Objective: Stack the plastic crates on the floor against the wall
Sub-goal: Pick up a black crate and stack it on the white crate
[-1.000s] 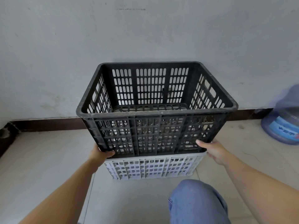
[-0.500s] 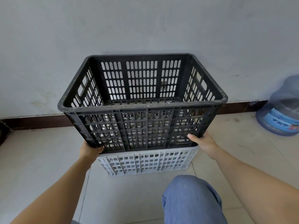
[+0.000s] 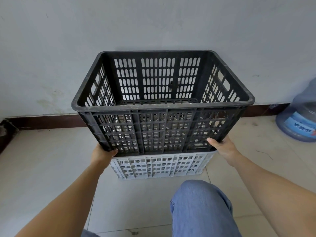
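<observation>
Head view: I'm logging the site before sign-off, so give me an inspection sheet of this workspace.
Surface: tiled floor, pale, with a few marks.
Job's things: black crate sits on top of the light grey crate, close to the wall; whether it is fully seated cannot be told.
Clutter: blue water bottle on the floor at right.
Hands: left hand and right hand grip the black crate's lower front corners.
Cables: nothing seen.
Surroundings: dark skirting board; the person's knee in jeans.
</observation>
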